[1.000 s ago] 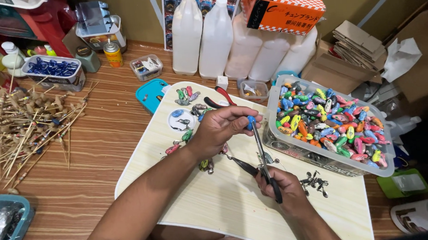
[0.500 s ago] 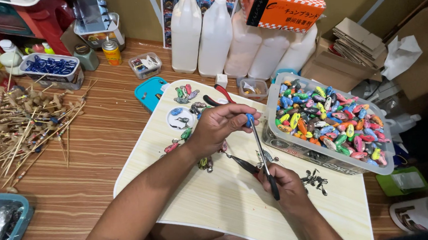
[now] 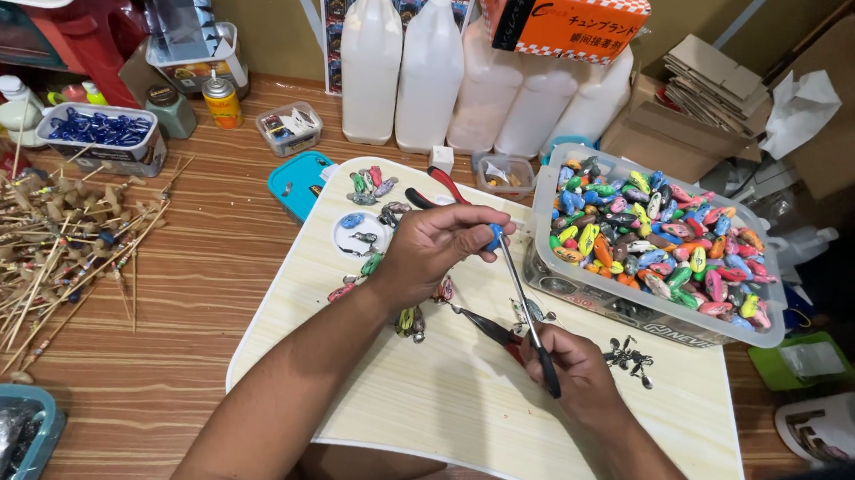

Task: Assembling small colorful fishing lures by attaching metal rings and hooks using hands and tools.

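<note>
The left hand (image 3: 438, 249) is grasping a blue-tipped tool (image 3: 524, 303) over the pale board (image 3: 439, 410); the right hand (image 3: 577, 375) is clenched on pliers (image 3: 489, 328), bracing a small piece; the lure tray (image 3: 649, 245) lies just beside the board for reach.

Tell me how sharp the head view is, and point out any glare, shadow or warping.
Head view: even indoor light, hands sharp; the left hand and right hand cast only soft shadows on the pale board. Mild sheen shows on the white jugs and the clear tray of coloured pieces. Wide-lens warping bends the edges, and the right corner falls dark.
</note>
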